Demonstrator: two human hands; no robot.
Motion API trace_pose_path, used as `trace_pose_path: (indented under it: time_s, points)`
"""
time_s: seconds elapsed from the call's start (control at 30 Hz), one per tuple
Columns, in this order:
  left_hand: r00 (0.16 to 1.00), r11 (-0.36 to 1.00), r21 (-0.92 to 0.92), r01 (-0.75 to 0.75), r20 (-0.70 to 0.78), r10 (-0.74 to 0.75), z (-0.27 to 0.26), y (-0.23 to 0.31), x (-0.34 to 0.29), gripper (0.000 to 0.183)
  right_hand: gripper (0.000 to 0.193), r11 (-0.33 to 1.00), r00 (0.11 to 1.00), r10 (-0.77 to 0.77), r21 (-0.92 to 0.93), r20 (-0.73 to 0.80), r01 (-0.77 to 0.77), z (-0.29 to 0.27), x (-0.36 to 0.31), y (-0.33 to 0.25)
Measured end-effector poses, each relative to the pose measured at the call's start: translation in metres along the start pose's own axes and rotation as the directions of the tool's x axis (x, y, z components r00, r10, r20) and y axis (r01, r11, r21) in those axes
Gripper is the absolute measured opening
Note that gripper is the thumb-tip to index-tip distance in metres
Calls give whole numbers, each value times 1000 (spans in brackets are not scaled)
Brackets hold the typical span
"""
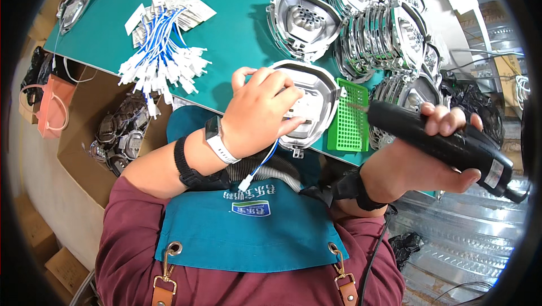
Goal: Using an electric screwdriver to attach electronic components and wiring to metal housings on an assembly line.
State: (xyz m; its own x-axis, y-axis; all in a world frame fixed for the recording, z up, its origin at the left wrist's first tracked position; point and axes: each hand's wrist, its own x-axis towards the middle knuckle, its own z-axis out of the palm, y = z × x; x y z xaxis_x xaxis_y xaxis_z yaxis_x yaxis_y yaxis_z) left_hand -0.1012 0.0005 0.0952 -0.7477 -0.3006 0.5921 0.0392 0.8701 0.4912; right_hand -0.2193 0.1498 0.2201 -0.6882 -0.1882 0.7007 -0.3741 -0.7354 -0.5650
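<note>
A bowl-shaped silver metal housing (pixel 324 94) lies at the front edge of the table, close to my body. My left hand (pixel 258 108) reaches over it, fingers bent, holding a small white-topped part (pixel 305 108) down inside. From under that hand a blue and white lead (pixel 265 162) hangs over the edge, ending in a white connector (pixel 245 184). My right hand (pixel 429 153) is wrapped round a black electric screwdriver (pixel 415 131). Its bit points left, above a green perforated tray (pixel 351 118), apart from the housing. The part's underside is hidden by my fingers.
Another metal housing (pixel 305 20) sits beyond, beside stacked housings (pixel 389 35) at right. A bundle of blue-white leads with white connectors (pixel 164 68) lies on the green table (pixel 237 1). A cardboard box (pixel 84 131) with more housings stands left, near a pink bag (pixel 52 108).
</note>
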Motion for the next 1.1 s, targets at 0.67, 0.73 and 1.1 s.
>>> trace_pose_path:
  time_s: [0.67,0.73,1.1]
  points:
    - [1000,1000,7,14,28,-14,0,-4,0,38,61,936,978,38,-334,-207,-107,-92,5,45]
    - [999,1000,10,13,33,-13,0,-4,0,38,64,949,987,84,-292,-135,-120,-93,8,47]
    - [997,996,-90,14,-72,-21,-8,-3,-1,55,71,991,1000,-14,-137,-24,10,-77,13,17]
